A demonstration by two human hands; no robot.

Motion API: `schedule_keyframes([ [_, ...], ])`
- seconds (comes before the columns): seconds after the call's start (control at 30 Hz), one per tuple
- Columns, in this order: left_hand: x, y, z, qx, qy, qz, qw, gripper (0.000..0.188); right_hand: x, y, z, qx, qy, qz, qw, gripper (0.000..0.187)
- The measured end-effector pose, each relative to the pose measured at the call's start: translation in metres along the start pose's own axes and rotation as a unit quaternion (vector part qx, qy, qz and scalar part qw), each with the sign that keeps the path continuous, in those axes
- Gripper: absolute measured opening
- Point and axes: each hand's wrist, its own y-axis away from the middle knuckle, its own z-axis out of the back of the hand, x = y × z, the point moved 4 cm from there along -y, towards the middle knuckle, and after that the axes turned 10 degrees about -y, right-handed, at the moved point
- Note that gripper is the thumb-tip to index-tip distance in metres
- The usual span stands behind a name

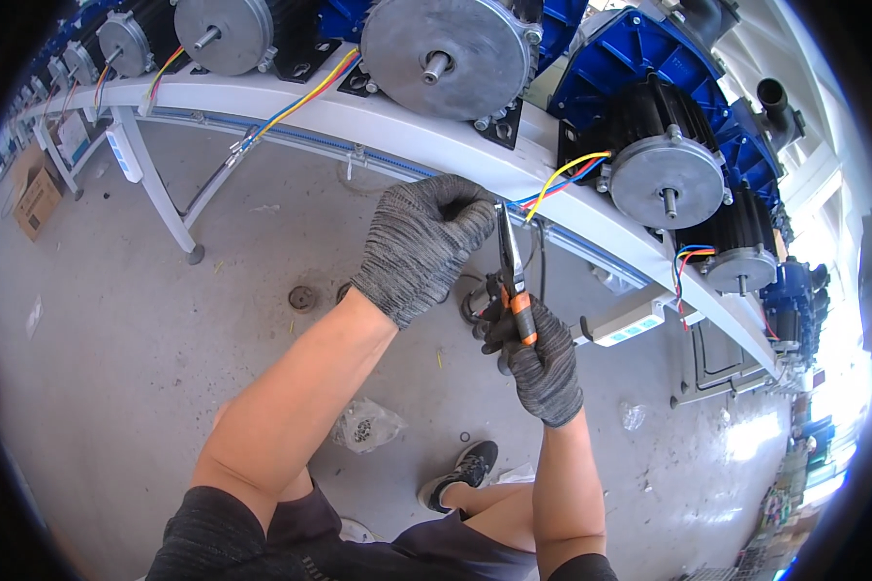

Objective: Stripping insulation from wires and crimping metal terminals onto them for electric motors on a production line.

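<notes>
My right hand (543, 363), in a grey knit glove, is closed round the orange-and-black handles of long-nose pliers (513, 252). The plier jaws point up, their tips beside the fingertips of my left hand (421, 242). That hand wears a matching glove and pinches the ends of a bundle of wires (552, 186) in yellow, red and blue. The wires come out of a black motor with a round grey end plate (661, 182). My left fingers hide the wire ends, and whether the jaws grip them I cannot tell.
Several motors, such as a large one (446, 58), line a white metal frame (426, 145). Another wire bundle (295, 107) hangs at left. A white power strip (630, 324) is fixed low at right. On the floor lie a plastic bag (368, 426) and a cardboard box (39, 198).
</notes>
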Motion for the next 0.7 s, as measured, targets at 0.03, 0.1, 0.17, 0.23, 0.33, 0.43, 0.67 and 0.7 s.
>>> schedule_keyframes([
  [0.03, 0.0, 0.0, 0.0, -0.005, 0.001, -0.006, 1.0, 0.014, 0.001, 0.0, -0.001, 0.0, 0.0, 0.0, 1.0, 0.048],
  [0.1, 0.0, 0.0, 0.001, -0.01, 0.002, -0.012, 1.0, 0.014, 0.003, 0.0, -0.001, -0.036, 0.059, -0.045, 0.997, 0.043],
  [0.17, -0.001, 0.001, 0.002, -0.01, -0.008, -0.004, 1.0, 0.015, 0.006, 0.0, 0.0, -0.047, 0.078, -0.044, 0.995, 0.04],
  [0.23, -0.001, 0.001, 0.002, 0.0, 0.012, 0.005, 1.0, 0.015, 0.006, -0.001, 0.0, -0.059, 0.097, -0.042, 0.993, 0.038],
  [0.33, 0.0, 0.0, 0.001, 0.016, 0.034, 0.022, 0.999, 0.016, 0.008, -0.004, -0.001, -0.067, 0.102, -0.005, 0.993, 0.023],
  [0.43, 0.006, -0.001, -0.001, 0.025, 0.041, 0.034, 0.998, 0.018, 0.009, -0.003, 0.0, -0.077, 0.098, -0.003, 0.992, 0.02],
  [0.67, 0.008, -0.003, 0.008, 0.025, -0.021, -0.008, 0.999, 0.019, 0.013, -0.004, 0.008, -0.041, 0.168, 0.005, 0.985, 0.039],
  [0.7, 0.009, -0.003, 0.007, 0.028, -0.025, -0.01, 0.999, 0.019, 0.014, -0.004, 0.008, -0.037, 0.176, 0.017, 0.984, 0.039],
])
